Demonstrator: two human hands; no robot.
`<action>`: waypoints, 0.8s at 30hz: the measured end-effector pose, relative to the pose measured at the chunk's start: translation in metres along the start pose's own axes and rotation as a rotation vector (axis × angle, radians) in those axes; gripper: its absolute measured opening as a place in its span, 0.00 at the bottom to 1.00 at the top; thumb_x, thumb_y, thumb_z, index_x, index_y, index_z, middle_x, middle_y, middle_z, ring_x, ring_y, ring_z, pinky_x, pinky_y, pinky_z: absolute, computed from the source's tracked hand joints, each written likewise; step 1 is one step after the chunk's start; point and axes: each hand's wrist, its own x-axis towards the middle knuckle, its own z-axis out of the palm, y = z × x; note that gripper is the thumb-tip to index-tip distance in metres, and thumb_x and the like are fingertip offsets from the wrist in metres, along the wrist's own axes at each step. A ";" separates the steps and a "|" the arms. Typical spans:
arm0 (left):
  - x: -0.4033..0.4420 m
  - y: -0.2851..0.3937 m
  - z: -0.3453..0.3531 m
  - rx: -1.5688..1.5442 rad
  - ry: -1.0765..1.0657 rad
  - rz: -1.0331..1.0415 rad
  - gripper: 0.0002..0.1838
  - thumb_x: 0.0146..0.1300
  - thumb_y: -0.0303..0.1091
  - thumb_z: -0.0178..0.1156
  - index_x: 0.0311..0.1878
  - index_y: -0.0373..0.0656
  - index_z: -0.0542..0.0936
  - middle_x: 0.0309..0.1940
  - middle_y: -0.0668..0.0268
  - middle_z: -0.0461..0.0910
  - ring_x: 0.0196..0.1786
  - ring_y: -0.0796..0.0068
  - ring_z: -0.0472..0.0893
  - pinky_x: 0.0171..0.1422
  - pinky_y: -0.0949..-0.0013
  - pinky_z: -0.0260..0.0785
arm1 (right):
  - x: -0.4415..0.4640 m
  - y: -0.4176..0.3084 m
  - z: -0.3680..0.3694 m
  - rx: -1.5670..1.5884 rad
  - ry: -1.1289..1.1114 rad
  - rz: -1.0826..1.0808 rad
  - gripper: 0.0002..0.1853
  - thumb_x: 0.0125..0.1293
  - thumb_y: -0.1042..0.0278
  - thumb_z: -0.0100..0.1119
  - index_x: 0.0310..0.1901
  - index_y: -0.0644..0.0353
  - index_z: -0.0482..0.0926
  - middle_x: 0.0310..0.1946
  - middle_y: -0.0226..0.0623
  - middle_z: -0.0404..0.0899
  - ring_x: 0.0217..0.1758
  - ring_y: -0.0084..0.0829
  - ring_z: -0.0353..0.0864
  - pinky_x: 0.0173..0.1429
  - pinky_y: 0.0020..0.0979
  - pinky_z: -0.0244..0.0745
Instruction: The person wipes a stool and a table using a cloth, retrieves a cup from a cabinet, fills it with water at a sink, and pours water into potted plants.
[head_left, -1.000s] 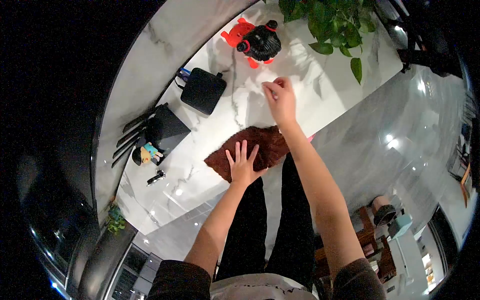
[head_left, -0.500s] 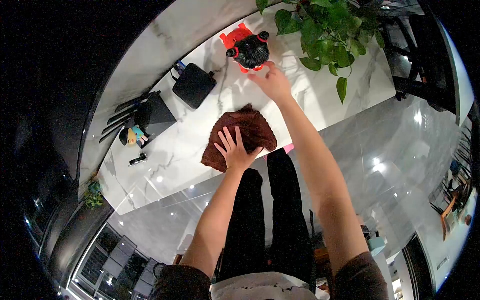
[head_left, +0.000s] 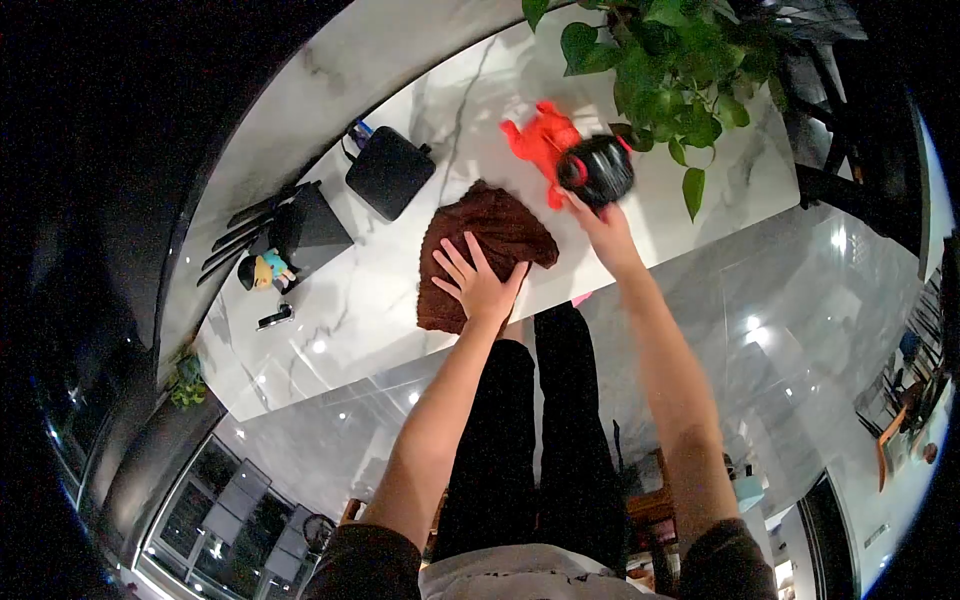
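A red doll point(head_left: 548, 140) with a black-haired head and red hair ties is tilted over the white marble counter, its head toward the right. My right hand point(head_left: 606, 232) grips it at the near side of the head, where the doll hides some of the fingertips. A brown cloth point(head_left: 497, 222) lies crumpled at the counter's near edge. Flat on that cloth rests my left hand point(head_left: 484, 290), its fingers spread and nothing gripped.
A black case point(head_left: 390, 172) stands toward the back, left of the cloth. Farther left are a dark knife block point(head_left: 312, 232), a small figurine point(head_left: 268, 270) and a small dark object point(head_left: 275, 317). Leafy vines point(head_left: 680, 85) overhang the counter's right end.
The doll has moved right and nearer to me with my right hand now gripping it. The cloth and my left hand have shifted slightly right.
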 end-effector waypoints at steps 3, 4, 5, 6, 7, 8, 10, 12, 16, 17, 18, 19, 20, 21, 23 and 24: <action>0.006 0.013 -0.007 0.004 -0.020 -0.055 0.53 0.49 0.65 0.51 0.67 0.44 0.36 0.66 0.46 0.25 0.67 0.44 0.25 0.61 0.34 0.21 | -0.051 -0.002 -0.020 -0.103 0.161 0.062 0.11 0.61 0.65 0.52 0.41 0.63 0.75 0.34 0.25 0.75 0.38 0.20 0.72 0.40 0.25 0.66; 0.008 0.017 -0.007 -0.008 -0.004 -0.091 0.52 0.50 0.65 0.50 0.67 0.44 0.36 0.66 0.46 0.25 0.67 0.45 0.24 0.61 0.34 0.21 | -0.066 0.001 -0.026 -0.232 0.203 0.121 0.10 0.62 0.67 0.51 0.41 0.64 0.74 0.35 0.26 0.75 0.40 0.21 0.72 0.41 0.25 0.67; 0.018 0.028 -0.005 -0.084 0.081 -0.158 0.50 0.52 0.64 0.48 0.67 0.43 0.37 0.66 0.44 0.27 0.67 0.44 0.26 0.62 0.35 0.22 | -0.093 0.004 -0.035 -0.092 0.277 0.170 0.12 0.59 0.68 0.54 0.42 0.65 0.74 0.37 0.30 0.75 0.42 0.24 0.72 0.46 0.26 0.66; 0.028 0.044 -0.001 -0.162 0.161 -0.233 0.48 0.55 0.63 0.46 0.67 0.42 0.38 0.65 0.43 0.28 0.68 0.44 0.27 0.62 0.36 0.22 | -0.125 0.006 -0.042 0.043 0.344 0.224 0.14 0.57 0.69 0.56 0.43 0.66 0.73 0.40 0.33 0.75 0.44 0.27 0.72 0.51 0.26 0.65; 0.047 0.070 -0.006 -0.186 0.194 -0.277 0.44 0.59 0.59 0.42 0.67 0.38 0.37 0.65 0.42 0.29 0.68 0.44 0.28 0.63 0.38 0.22 | -0.148 0.001 -0.048 -0.011 0.359 0.323 0.13 0.58 0.69 0.55 0.42 0.66 0.74 0.40 0.33 0.75 0.44 0.28 0.72 0.51 0.27 0.66; 0.047 0.076 -0.010 -0.170 0.182 -0.289 0.43 0.60 0.57 0.41 0.66 0.35 0.37 0.65 0.41 0.30 0.68 0.45 0.29 0.64 0.39 0.22 | -0.166 -0.004 -0.050 -0.067 0.357 0.422 0.12 0.59 0.68 0.54 0.41 0.66 0.74 0.41 0.34 0.75 0.45 0.28 0.72 0.51 0.28 0.66; 0.092 0.104 -0.012 -0.195 0.313 -0.074 0.42 0.60 0.56 0.41 0.66 0.35 0.38 0.65 0.41 0.32 0.68 0.45 0.30 0.65 0.41 0.23 | -0.197 0.011 -0.052 0.168 0.510 0.395 0.10 0.60 0.68 0.52 0.39 0.66 0.75 0.39 0.34 0.75 0.43 0.28 0.73 0.49 0.29 0.67; 0.111 0.113 -0.023 -0.102 0.333 -0.052 0.42 0.61 0.58 0.37 0.66 0.35 0.39 0.65 0.41 0.32 0.68 0.45 0.31 0.66 0.44 0.24 | -0.204 0.009 -0.052 -0.094 0.496 0.480 0.10 0.60 0.68 0.52 0.37 0.66 0.76 0.35 0.34 0.75 0.42 0.28 0.73 0.48 0.29 0.68; 0.177 0.105 -0.059 0.023 0.360 0.107 0.42 0.59 0.64 0.28 0.67 0.43 0.40 0.66 0.43 0.34 0.69 0.47 0.35 0.68 0.47 0.28 | -0.231 0.025 -0.057 0.301 0.554 0.417 0.13 0.63 0.67 0.47 0.40 0.67 0.76 0.40 0.37 0.76 0.43 0.32 0.74 0.53 0.30 0.65; 0.183 0.102 -0.061 0.055 0.384 0.122 0.41 0.59 0.64 0.28 0.67 0.44 0.40 0.66 0.44 0.35 0.69 0.47 0.35 0.68 0.46 0.29 | -0.234 0.023 -0.060 0.157 0.515 0.460 0.15 0.63 0.65 0.46 0.41 0.68 0.76 0.41 0.38 0.76 0.44 0.32 0.74 0.55 0.30 0.63; 0.187 0.100 -0.061 0.089 0.401 0.148 0.41 0.59 0.65 0.28 0.68 0.45 0.40 0.66 0.45 0.35 0.69 0.48 0.36 0.68 0.46 0.30 | -0.238 0.021 -0.061 0.018 0.484 0.505 0.16 0.63 0.62 0.45 0.42 0.68 0.75 0.43 0.39 0.76 0.45 0.33 0.74 0.56 0.30 0.61; 0.186 0.103 -0.068 0.100 0.333 0.172 0.42 0.59 0.66 0.28 0.68 0.46 0.40 0.66 0.45 0.35 0.69 0.49 0.36 0.68 0.46 0.31 | -0.233 -0.008 -0.057 0.007 0.493 0.583 0.19 0.63 0.59 0.43 0.44 0.68 0.75 0.44 0.39 0.76 0.50 0.31 0.72 0.58 0.30 0.60; 0.186 0.103 -0.064 0.105 0.371 0.179 0.40 0.59 0.65 0.28 0.68 0.45 0.43 0.67 0.49 0.36 0.70 0.52 0.35 0.67 0.44 0.31 | -0.231 -0.006 -0.061 0.009 0.493 0.584 0.19 0.63 0.59 0.43 0.44 0.68 0.75 0.44 0.39 0.76 0.50 0.31 0.72 0.58 0.30 0.60; 0.181 0.103 -0.057 0.203 0.365 0.241 0.39 0.60 0.64 0.28 0.67 0.45 0.45 0.68 0.51 0.36 0.70 0.54 0.35 0.66 0.42 0.30 | -0.232 -0.005 -0.064 0.000 0.477 0.639 0.20 0.63 0.59 0.43 0.46 0.68 0.74 0.46 0.40 0.75 0.51 0.31 0.71 0.59 0.29 0.59; 0.179 0.101 -0.045 0.255 0.414 0.347 0.37 0.61 0.61 0.30 0.66 0.45 0.52 0.68 0.57 0.39 0.70 0.58 0.35 0.65 0.38 0.28 | -0.231 -0.002 -0.068 -0.004 0.456 0.693 0.21 0.63 0.59 0.43 0.48 0.68 0.72 0.47 0.40 0.74 0.52 0.31 0.71 0.61 0.29 0.58; 0.171 0.098 -0.036 0.239 0.465 0.498 0.35 0.61 0.60 0.32 0.66 0.50 0.52 0.68 0.56 0.38 0.70 0.59 0.35 0.65 0.38 0.27 | -0.232 -0.002 -0.068 0.066 0.487 0.659 0.19 0.62 0.62 0.44 0.49 0.67 0.72 0.47 0.40 0.74 0.52 0.31 0.71 0.60 0.30 0.59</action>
